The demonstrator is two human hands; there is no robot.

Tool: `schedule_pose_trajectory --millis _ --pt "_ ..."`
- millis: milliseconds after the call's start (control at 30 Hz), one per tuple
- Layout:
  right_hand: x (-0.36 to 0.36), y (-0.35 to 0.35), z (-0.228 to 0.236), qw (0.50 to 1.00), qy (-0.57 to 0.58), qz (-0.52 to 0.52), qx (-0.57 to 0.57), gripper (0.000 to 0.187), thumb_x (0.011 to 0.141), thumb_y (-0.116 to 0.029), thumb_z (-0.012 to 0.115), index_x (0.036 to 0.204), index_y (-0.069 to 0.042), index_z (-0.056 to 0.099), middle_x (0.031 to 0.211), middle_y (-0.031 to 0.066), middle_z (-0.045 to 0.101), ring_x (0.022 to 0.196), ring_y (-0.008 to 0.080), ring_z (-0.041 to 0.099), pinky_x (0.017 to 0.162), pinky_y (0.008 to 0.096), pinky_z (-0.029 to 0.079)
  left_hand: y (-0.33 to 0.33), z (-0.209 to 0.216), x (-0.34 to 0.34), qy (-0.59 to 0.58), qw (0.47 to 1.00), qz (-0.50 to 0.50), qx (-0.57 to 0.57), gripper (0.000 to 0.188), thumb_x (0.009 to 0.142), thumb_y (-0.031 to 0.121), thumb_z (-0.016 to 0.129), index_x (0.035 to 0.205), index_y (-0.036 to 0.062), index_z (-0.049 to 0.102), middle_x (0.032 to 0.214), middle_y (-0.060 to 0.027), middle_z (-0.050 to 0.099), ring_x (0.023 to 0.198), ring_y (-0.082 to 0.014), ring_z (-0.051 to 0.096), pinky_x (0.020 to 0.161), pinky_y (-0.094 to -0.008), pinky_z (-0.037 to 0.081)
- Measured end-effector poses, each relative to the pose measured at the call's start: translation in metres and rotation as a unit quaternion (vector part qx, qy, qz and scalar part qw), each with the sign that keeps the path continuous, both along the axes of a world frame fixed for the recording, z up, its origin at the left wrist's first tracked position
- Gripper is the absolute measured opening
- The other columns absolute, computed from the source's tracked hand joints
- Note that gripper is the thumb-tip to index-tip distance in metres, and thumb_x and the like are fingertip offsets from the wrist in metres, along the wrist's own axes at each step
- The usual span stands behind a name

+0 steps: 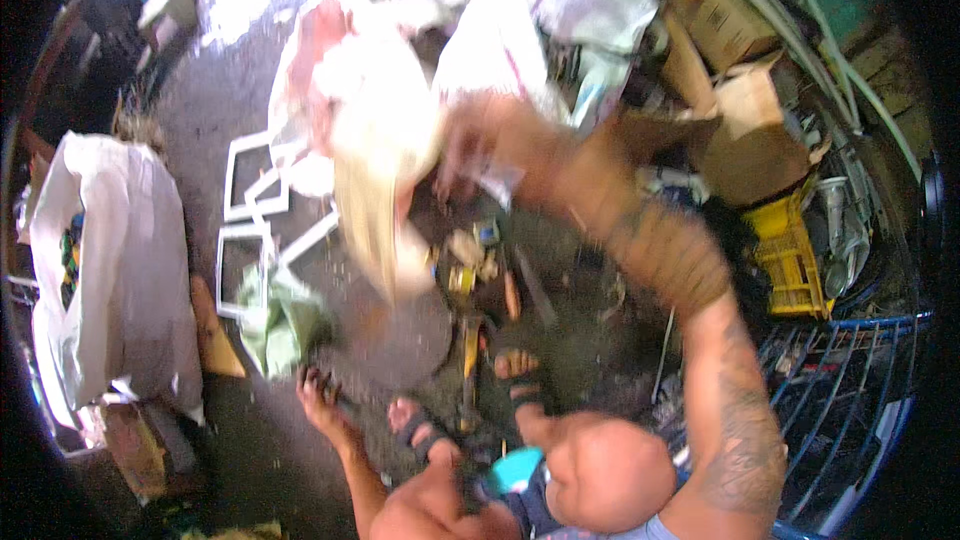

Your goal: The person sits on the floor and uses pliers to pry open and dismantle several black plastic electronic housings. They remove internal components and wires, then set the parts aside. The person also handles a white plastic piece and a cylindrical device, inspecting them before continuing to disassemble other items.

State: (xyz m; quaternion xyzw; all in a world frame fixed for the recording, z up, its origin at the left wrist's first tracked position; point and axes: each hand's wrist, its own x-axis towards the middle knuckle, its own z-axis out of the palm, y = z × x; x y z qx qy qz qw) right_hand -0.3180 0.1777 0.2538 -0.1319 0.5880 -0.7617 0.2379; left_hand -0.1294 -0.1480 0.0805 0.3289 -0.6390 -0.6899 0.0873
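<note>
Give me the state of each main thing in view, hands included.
Right hand: blurred, grip unclear
Left hand: held low, grip unclear
White frames: lying on the floor
Green sheet: crumpled
Yellow-handled tool: lying down
White sack: standing, mouth open
Cardboard box: open

Sack (130,260) stood left; frames (267,265) lay right of it; bundle (285,325) lay just beyond your left hand (326,405); crate (790,255) sat right.
</note>
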Motion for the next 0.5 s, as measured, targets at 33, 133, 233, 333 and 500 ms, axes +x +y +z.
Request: schedule_pose_trajectory --millis 33,133,233,333,500 --pt "0.007 0.007 0.022 0.998 0.047 -0.032 0.033 0.028 0.09 -0.025 0.058 0.101 0.001 0.061 0.087 0.0129 0.062 0.072 0.0211 0.062 0.063 0.0318 0.049 0.0 -0.004 0.005 0.009 1.0 -0.024 -0.015 0.052 0.096 0.04 0.046 0.135 0.0061 0.042 0.129 -0.0138 0.049 0.109 -0.025 0.052 0.091 -0.0404 0.044" --pt "0.114 -0.009 0.073 0.947 0.023 -0.011 0.32 0.034 0.089 -0.025 0.056 0.111 0.002 0.058 0.103 0.0192 0.06 0.088 0.027 0.061 0.076 0.0376 0.047 0.013 -0.016 0.018 -0.059 0.997 -0.044 0.005 0.046 0.097 0.032 0.047 0.133 0.0029 0.045 0.126 -0.0141 0.051 0.105 -0.0238 0.055 0.087 -0.037 0.047" --pt "0.19 -0.035 0.098 0.835 -0.106 0.116 0.528 0.042 0.089 -0.028 0.056 0.12 0.0 0.056 0.116 0.0239 0.058 0.103 0.0311 0.059 0.089 0.0408 0.044 0.029 -0.028 0.022 -0.01 0.994 -0.104 0.027 0.04 0.095 0.02 0.052 0.13 0.0011 0.046 0.12 -0.0129 0.054 0.098 -0.0198 0.059 0.082 -0.0325 0.048" --pt "0.148 -0.007 0.077 0.892 0.128 -0.027 0.432 0.033 0.092 -0.026 0.054 0.113 -0.002 0.058 0.107 0.0189 0.061 0.095 0.025 0.06 0.084 0.0351 0.046 0.038 -0.038 0.016 -0.049 0.984 -0.173 0.007 0.04 0.091 0.014 0.058 0.129 0.003 0.048 0.117 -0.0114 0.056 0.094 -0.0175 0.06 0.08 -0.029 0.048" --pt "0.052 0.083 -0.065 0.873 0.224 -0.303 0.31 0.02 0.095 -0.015 0.05 0.095 -0.001 0.064 0.086 0.0068 0.065 0.069 0.0122 0.061 0.063 0.0246 0.049 0.04 -0.035 0.001 -0.109 0.936 -0.321 -0.094 0.034 0.088 0.013 0.064 0.12 0.0058 0.055 0.106 -0.0068 0.062 0.092 -0.0128 0.059 0.076 -0.0266 0.048"
